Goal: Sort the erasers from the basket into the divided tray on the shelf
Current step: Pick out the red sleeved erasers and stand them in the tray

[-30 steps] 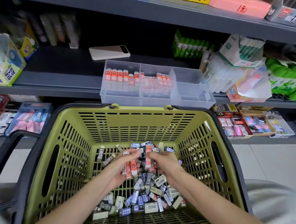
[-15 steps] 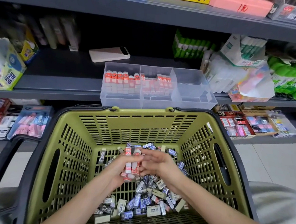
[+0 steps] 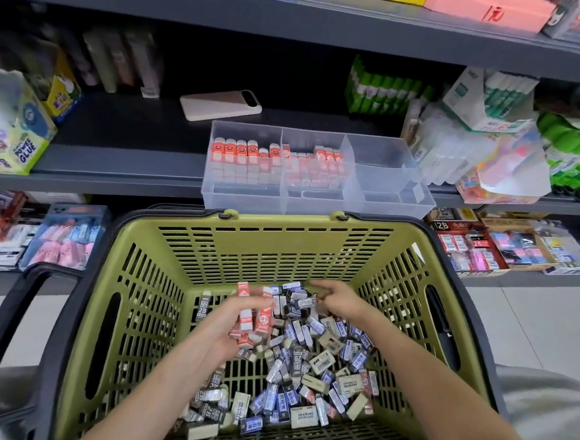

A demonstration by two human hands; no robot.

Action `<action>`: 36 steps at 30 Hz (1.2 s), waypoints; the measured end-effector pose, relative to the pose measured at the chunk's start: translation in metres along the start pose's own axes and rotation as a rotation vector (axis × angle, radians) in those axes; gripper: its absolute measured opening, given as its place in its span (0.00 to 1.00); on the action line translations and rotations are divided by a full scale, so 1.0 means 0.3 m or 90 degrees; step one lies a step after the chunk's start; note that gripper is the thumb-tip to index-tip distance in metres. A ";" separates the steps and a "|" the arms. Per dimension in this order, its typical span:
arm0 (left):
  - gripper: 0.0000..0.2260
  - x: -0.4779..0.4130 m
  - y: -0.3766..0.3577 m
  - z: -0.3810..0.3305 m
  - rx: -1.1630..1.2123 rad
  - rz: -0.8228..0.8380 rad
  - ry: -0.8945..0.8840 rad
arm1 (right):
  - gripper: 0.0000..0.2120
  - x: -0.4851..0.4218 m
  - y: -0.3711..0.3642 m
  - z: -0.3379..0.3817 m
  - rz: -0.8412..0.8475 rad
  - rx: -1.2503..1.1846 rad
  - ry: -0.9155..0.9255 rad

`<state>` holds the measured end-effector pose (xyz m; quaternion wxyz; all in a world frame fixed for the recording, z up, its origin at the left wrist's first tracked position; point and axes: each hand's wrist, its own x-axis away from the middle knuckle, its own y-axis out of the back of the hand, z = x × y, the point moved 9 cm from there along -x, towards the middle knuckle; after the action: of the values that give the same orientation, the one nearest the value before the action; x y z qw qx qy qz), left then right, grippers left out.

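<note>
Slotted matt green plastic basket, clear smooth plastic tray, matt grey shelf.

My left hand grips a cluster of red-and-white erasers above the green basket. My right hand reaches to the far end of the mixed eraser pile, fingers bent down onto it; I cannot tell whether they pinch one. On the grey shelf beyond, the clear tray has 3 compartments, with red-and-white erasers standing in the left and middle 2.
</note>
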<state>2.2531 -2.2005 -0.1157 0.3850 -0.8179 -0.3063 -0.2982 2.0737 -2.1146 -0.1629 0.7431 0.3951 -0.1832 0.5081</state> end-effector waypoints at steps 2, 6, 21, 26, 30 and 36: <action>0.24 0.003 0.005 -0.008 0.004 -0.003 -0.009 | 0.21 0.002 -0.013 -0.017 0.026 0.026 -0.036; 0.24 0.006 0.016 -0.013 0.012 -0.013 -0.012 | 0.19 0.013 -0.089 -0.018 0.089 0.146 -0.015; 0.23 0.079 -0.027 -0.119 -0.008 -0.007 -0.096 | 0.06 0.287 0.142 0.340 -0.026 -0.235 0.270; 0.20 0.166 -0.068 -0.259 -0.065 -0.001 -0.207 | 0.11 0.404 0.359 0.510 -0.155 -0.455 0.362; 0.21 0.237 -0.107 -0.417 -0.061 0.011 -0.301 | 0.10 0.400 0.494 0.648 -0.255 -0.445 0.426; 0.23 0.268 -0.124 -0.612 -0.034 0.008 -0.387 | 0.14 0.232 0.608 0.833 -0.464 -0.158 0.352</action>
<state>2.2307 -2.3085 0.0557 0.2558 -0.8814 -0.3946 -0.0454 1.9708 -2.2341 0.1124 0.9356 0.1917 0.1125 0.2742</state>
